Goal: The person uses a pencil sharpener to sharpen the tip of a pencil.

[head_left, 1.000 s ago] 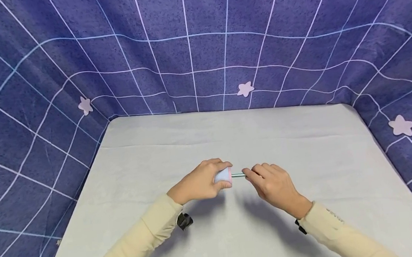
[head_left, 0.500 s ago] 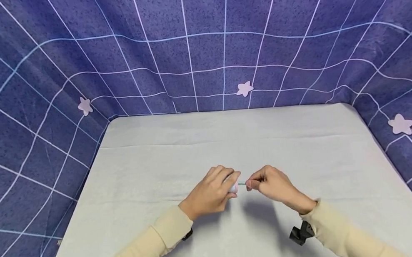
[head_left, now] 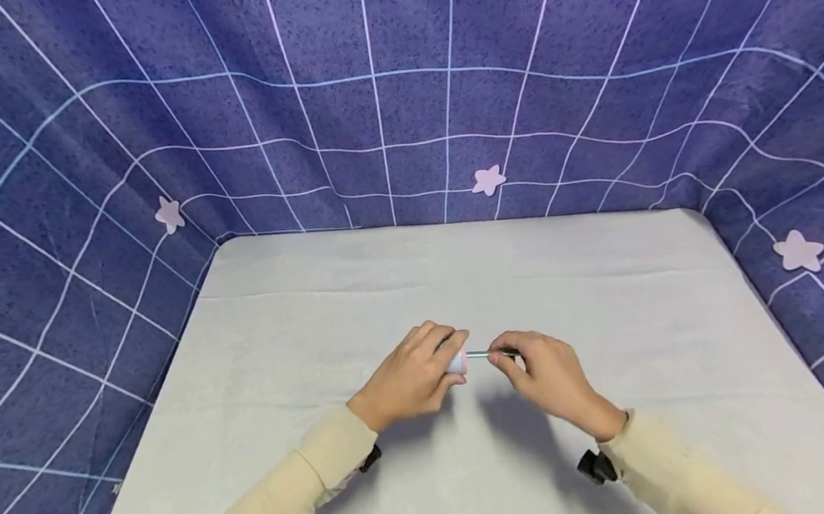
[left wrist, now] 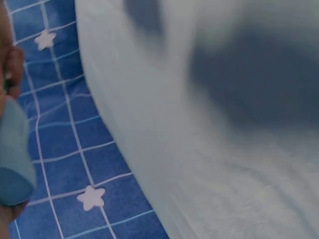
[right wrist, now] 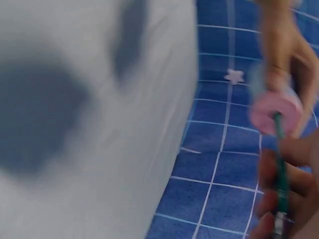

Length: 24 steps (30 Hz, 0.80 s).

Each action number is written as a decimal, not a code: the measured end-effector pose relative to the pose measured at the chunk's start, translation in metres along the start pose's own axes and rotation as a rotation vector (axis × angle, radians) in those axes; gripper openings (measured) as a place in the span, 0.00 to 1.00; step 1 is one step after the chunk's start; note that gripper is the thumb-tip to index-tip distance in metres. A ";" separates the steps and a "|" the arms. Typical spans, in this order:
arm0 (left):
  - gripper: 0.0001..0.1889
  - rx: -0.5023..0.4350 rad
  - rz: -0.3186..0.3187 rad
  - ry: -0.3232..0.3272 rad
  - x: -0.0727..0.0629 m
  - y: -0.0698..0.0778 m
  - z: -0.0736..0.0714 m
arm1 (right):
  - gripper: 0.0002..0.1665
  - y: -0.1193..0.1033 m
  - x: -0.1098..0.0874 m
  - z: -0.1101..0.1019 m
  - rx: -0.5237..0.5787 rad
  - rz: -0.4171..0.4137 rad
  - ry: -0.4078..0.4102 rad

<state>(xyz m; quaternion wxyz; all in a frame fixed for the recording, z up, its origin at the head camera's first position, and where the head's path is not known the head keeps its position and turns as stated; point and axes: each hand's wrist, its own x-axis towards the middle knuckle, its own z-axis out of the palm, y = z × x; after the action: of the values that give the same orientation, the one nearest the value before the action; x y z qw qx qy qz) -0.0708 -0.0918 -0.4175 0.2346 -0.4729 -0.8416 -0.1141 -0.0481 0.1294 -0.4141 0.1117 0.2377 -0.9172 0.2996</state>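
In the head view my left hand (head_left: 406, 381) grips a small light blue pencil sharpener (head_left: 457, 363) with a pink end. The sharpener's round blue body (left wrist: 15, 154) shows at the left edge of the left wrist view. A thin green pencil (right wrist: 282, 184) enters the hole in the pink end face (right wrist: 266, 110), seen in the right wrist view. My right hand (head_left: 554, 376) pinches the pencil between thumb and fingers, a short way from the sharpener. Near its back end the pencil has a silvery band. Its front tip is hidden inside the sharpener.
Both hands are above a table with a pale grey cloth (head_left: 415, 282), casting shadows on it. A blue-purple grid-patterned curtain (head_left: 336, 106) with star shapes surrounds the back and sides. Each wrist carries a small black camera mount (head_left: 597, 467).
My right hand has rolled over around the pencil, from knuckles up to thumb side showing. My left hand has turned around the sharpener. Both hands dipped nearer, then moved slightly back.
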 end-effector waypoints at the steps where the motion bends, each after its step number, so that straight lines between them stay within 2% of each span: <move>1: 0.28 -0.016 -0.022 -0.027 0.002 -0.002 -0.002 | 0.03 0.001 -0.002 0.004 -0.067 -0.056 0.083; 3: 0.27 -0.055 -0.059 -0.080 0.005 -0.004 -0.006 | 0.04 0.003 -0.003 0.012 -0.190 -0.164 0.220; 6: 0.27 -0.144 -0.133 -0.160 0.009 -0.007 -0.013 | 0.12 0.007 -0.001 0.019 -0.289 -0.292 0.333; 9: 0.26 -0.283 -0.246 -0.239 0.010 -0.009 -0.020 | 0.20 0.010 0.001 0.022 -0.319 -0.397 0.373; 12: 0.26 -0.426 -0.343 -0.296 0.013 -0.009 -0.025 | 0.20 0.013 0.004 0.023 -0.322 -0.491 0.419; 15: 0.26 -0.466 -0.352 -0.318 0.015 -0.007 -0.026 | 0.18 0.013 0.005 0.023 -0.316 -0.516 0.427; 17: 0.26 -0.413 -0.293 -0.295 0.013 -0.005 -0.022 | 0.15 0.012 0.005 0.020 -0.266 -0.465 0.346; 18: 0.27 -0.350 -0.241 -0.273 0.011 -0.004 -0.018 | 0.13 0.010 0.005 0.018 -0.217 -0.407 0.267; 20: 0.27 -0.202 -0.125 -0.194 0.006 -0.001 -0.008 | 0.11 0.005 0.005 0.010 -0.061 -0.221 0.046; 22: 0.24 -0.041 -0.003 -0.078 0.000 0.003 0.003 | 0.09 0.001 0.009 0.000 0.142 0.013 -0.176; 24: 0.21 0.111 0.093 0.051 -0.004 0.007 0.013 | 0.11 -0.001 0.014 -0.009 0.339 0.220 -0.353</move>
<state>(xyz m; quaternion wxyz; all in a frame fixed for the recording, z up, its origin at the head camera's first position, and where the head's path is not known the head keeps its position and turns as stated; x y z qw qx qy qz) -0.0670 -0.0860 -0.4312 0.2868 -0.4945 -0.8176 -0.0685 -0.0596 0.1289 -0.4019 -0.1245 0.2005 -0.8795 0.4133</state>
